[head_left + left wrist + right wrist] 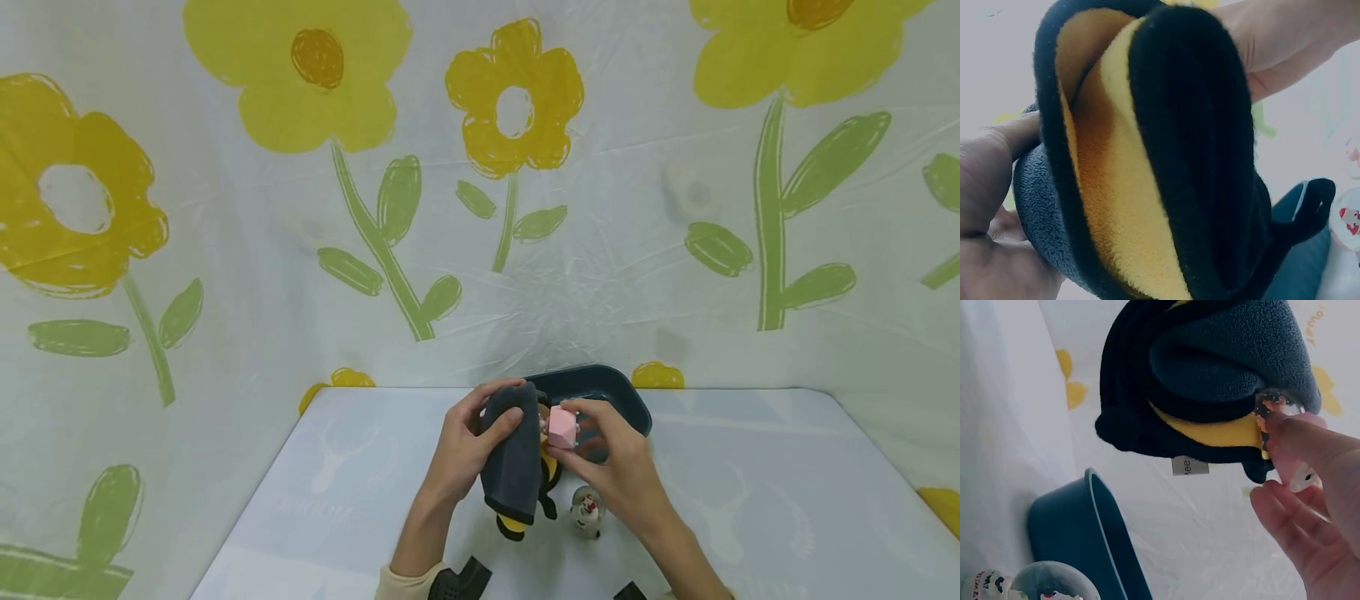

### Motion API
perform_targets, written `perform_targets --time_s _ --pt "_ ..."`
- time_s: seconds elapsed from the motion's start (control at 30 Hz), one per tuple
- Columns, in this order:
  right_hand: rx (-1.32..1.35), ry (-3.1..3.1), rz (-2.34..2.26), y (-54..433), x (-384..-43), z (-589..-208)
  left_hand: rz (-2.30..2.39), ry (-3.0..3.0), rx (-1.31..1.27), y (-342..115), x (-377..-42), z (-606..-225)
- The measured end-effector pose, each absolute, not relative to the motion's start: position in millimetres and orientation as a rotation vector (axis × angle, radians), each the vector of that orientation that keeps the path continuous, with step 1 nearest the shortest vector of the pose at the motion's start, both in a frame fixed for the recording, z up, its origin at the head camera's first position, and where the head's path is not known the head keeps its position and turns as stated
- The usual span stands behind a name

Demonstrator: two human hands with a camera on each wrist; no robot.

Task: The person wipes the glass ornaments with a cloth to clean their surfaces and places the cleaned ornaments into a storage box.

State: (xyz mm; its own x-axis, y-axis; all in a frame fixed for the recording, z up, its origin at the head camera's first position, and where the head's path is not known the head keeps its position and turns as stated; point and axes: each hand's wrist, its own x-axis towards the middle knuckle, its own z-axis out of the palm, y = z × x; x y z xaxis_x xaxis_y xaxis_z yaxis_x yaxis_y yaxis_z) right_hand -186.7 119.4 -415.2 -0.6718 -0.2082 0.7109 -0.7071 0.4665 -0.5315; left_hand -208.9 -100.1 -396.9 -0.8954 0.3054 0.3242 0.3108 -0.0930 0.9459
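My left hand (459,450) grips a folded towel (512,458), dark grey outside and yellow inside with black edging, thumb across its front. In the left wrist view the towel's folds (1122,206) hang parted, showing the yellow lining. My right hand (621,454) pinches a small snow globe by its pink faceted base (562,427). Its clear dome (1279,400) meets the towel's edge in the right wrist view, partly covered by my fingers. Below the hands, a second snow globe (587,510) with a red-and-white figure stands on the table.
Behind my hands a dark teal basin (633,398) stands near the table's back edge. The pale table (360,483) spreads to both sides. A flower-printed sheet (600,250) hangs behind it. The towel carries a small grey label (1191,466) and a black hanging loop (1319,200).
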Motion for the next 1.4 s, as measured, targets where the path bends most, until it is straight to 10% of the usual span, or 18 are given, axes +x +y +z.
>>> perform_targets --time_s 1.4 --pt "0.571 -2.101 1.328 129.7 -182.8 -407.8 -2.194 -2.133 -0.674 -100.1 -209.2 -396.6"
